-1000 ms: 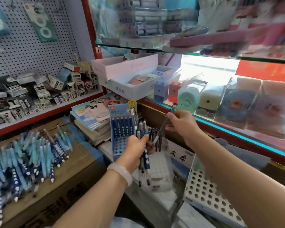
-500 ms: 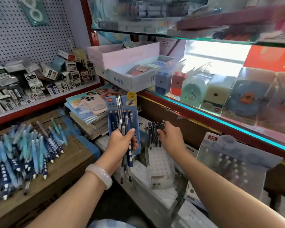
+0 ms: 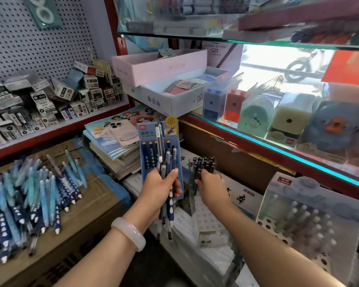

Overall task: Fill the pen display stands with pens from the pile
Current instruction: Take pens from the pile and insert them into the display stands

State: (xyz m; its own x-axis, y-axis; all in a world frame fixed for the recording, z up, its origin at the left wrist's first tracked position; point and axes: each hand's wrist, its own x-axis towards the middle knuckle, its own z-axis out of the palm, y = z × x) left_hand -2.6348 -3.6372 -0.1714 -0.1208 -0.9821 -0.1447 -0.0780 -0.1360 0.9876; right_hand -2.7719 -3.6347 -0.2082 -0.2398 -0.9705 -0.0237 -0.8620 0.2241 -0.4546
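A stationery shop corner is filling the head view: a pegboard wall (image 3: pixel 39 38) is standing at the back, with red-edged shelves and a glass shelf (image 3: pixel 278 139) carrying boxed sharpeners. Well to the left of the left grip, the pile of blue pens (image 3: pixel 29 204) is lying on a cardboard surface (image 3: pixel 87 206). The left hand (image 3: pixel 160 191), wearing a pale bangle (image 3: pixel 129 234) at the wrist, is wrapping its fingers around a bundle of pens (image 3: pixel 168 175) held upright, tips pointing down below the grip. Just behind that bundle a blue display stand (image 3: pixel 153 148) is standing with several pens in it. The right hand (image 3: pixel 210 187) is curling its fingers at a cluster of dark pens (image 3: pixel 203 164) standing in a clear display stand (image 3: pixel 207 220); which pen it is pinching cannot be told. To the right of the right grip, a second perforated stand (image 3: pixel 294 222) is sitting with pens in its holes. A stack of notebooks (image 3: pixel 114 150) is lying left of and behind the left grip.
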